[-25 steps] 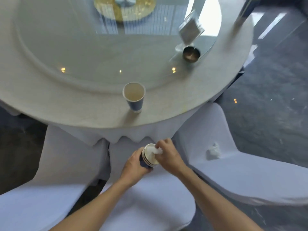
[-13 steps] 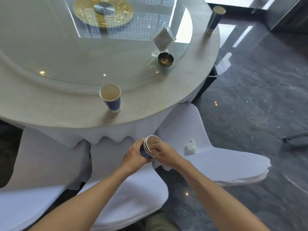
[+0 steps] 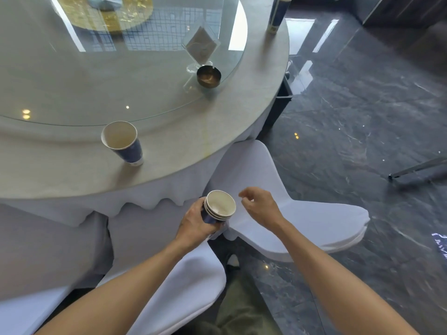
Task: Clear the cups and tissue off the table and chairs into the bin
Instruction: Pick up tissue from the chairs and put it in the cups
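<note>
My left hand [image 3: 196,223] grips a stack of nested blue paper cups [image 3: 219,209], held tilted above the gap between two white-covered chairs. My right hand [image 3: 262,209] hovers just right of the stack, over the right chair's seat [image 3: 314,221], fingers loosely apart and nothing visible in them. No tissue shows on that seat; my hand covers part of it. One blue paper cup [image 3: 122,142] stands upright near the front edge of the round table [image 3: 72,175]. Another blue cup [image 3: 278,13] stands at the table's far right edge.
A glass turntable [image 3: 96,88] carries a brass ashtray [image 3: 208,76] and a clear napkin holder [image 3: 200,47]. White chairs crowd the table's near side, one directly below my arms [image 3: 188,281]. Dark polished floor lies to the right, with a dark metal bar [image 3: 416,172] on it.
My right hand has left the cup stack's rim and moved right, over the chair seat. The crumpled tissue seen on that seat earlier is now out of sight behind my hand.
</note>
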A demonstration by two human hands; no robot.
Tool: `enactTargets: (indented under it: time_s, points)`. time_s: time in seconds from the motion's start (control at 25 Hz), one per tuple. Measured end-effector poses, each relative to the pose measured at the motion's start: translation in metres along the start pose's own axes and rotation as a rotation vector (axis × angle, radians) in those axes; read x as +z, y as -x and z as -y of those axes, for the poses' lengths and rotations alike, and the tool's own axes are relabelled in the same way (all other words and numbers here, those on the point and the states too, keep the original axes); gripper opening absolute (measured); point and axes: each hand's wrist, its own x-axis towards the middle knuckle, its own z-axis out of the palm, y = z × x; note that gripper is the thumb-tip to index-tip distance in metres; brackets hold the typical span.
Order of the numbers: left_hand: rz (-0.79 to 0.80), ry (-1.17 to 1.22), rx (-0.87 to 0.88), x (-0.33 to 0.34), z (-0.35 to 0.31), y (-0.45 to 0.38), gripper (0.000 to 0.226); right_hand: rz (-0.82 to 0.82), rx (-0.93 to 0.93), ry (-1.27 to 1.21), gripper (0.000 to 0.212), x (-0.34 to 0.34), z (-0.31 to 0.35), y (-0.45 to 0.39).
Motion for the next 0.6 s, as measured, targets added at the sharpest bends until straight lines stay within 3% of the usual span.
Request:
enactTargets:
  time_s: [0.32,0.6]
  points:
    - [-0.103,0.027,-0.142,0.064,0.006,-0.049,0.076,0.318,0.229,0.301,0.064,-0.012,-0.143,-0.128]
    - [-0.132,0.066,-0.224,0.131,0.039,-0.110,0.078,0.469,0.168,0.474,0.072,0.049,-0.238,-0.215]
